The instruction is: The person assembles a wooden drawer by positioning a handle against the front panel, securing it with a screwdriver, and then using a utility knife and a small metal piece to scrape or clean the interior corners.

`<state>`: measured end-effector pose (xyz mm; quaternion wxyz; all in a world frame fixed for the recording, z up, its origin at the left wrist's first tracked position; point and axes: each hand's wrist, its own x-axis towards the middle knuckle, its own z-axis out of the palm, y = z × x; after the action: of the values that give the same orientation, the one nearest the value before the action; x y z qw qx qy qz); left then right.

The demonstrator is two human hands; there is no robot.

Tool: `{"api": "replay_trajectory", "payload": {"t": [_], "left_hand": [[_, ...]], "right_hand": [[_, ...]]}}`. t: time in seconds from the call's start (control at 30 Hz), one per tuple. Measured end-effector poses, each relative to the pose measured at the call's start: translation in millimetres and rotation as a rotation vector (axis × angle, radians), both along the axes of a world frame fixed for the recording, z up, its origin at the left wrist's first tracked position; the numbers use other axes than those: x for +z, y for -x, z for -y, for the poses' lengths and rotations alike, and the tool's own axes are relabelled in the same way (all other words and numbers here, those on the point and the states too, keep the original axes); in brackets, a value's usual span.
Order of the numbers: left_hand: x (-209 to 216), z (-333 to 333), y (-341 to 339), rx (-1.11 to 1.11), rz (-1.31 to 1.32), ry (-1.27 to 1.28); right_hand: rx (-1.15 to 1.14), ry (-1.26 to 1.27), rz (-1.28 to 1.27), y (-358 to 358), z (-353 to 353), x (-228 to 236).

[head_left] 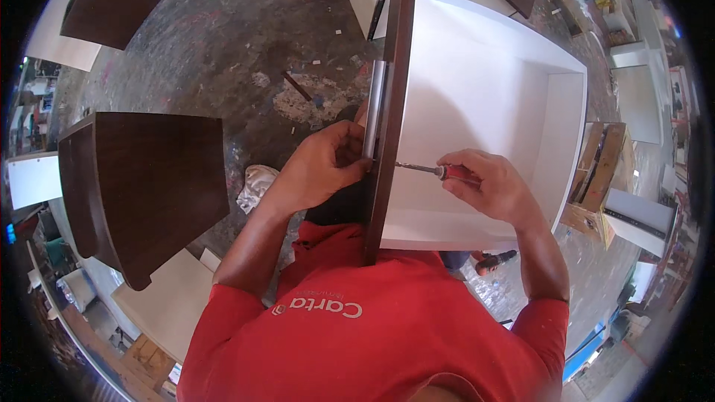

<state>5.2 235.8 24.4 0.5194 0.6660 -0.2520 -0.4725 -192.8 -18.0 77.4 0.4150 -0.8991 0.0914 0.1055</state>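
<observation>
Just right of the frame's center, the screwdriver (pixel 439 171) lies nearly level, its long axis running left to right and its tip pointing left into the inner face of the dark brown drawer front (pixel 391 104). The right hand (pixel 491 186) closes its curled fingers around the red grip, forearm rising from the lower right. The left hand (pixel 320 167), arm coming from the lower left, wraps bent fingers over the silver bar handle (pixel 375 108) on the front's outer face.

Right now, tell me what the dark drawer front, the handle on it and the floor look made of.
Dark brown drawer front: likely laminated board, wood-grain look.
Silver bar handle, held by the left hand: seemingly brushed metal, satin sheen.
Grey floor: apparently bare concrete, stained and pitted.
</observation>
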Motion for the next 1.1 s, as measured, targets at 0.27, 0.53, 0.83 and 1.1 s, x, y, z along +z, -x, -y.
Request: {"api": "replay_trajectory", "payload": {"t": [0.27,0.53,0.83,1.1], "left_hand": [[-5,-2,4,0.002,-0.010,0.017],[0,-5,1,0.016,-0.066,0.053],[8,-1,-1,-0.001,0.027,-0.019],[2,0,2,0.023,-0.019,-0.028]], "right_hand": [[-0.012,-0.017,-0.069,-2,-3,2],[-0.003,0.013,-0.106,-4,-4,4],[0.007,-0.027,-0.081,-4,-1,-1],[-0.005,-0.060,-0.089,-6,-1,2]]}}
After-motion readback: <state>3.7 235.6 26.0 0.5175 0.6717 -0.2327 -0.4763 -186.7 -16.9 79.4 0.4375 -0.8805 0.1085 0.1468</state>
